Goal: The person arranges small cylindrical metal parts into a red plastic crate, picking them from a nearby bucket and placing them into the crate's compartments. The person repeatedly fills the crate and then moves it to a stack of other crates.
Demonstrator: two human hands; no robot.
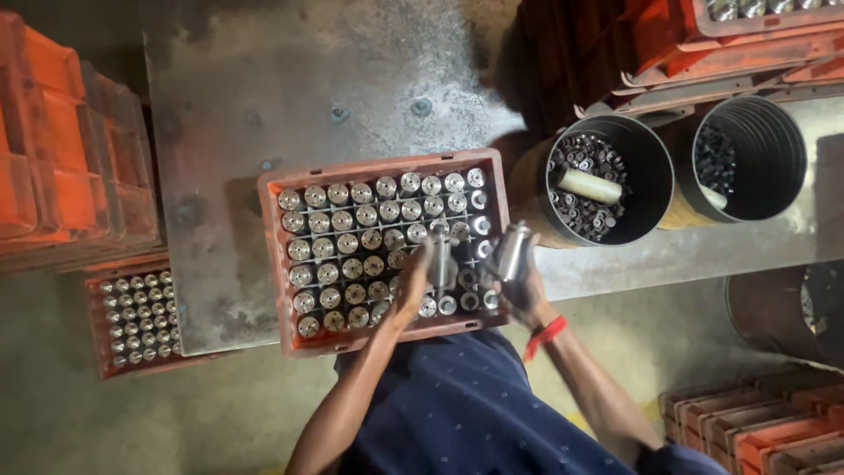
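Both hands, left hand (410, 286) and right hand (525, 295), each grip a metal cylinder above the crate (272, 264).

Both hands up, fingers shut tight

L hand (411, 286) w/ fingers curled in a grip; R hand (525, 290) same, just beside it; both arms bent, reaching fwd; red band on R wrist.

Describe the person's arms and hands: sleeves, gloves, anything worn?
Both forearms are bare, with no sleeves visible on them and no gloves. The left hand has nothing worn on it. The right hand has a red band at its wrist. The garment is dark blue with fine dots.
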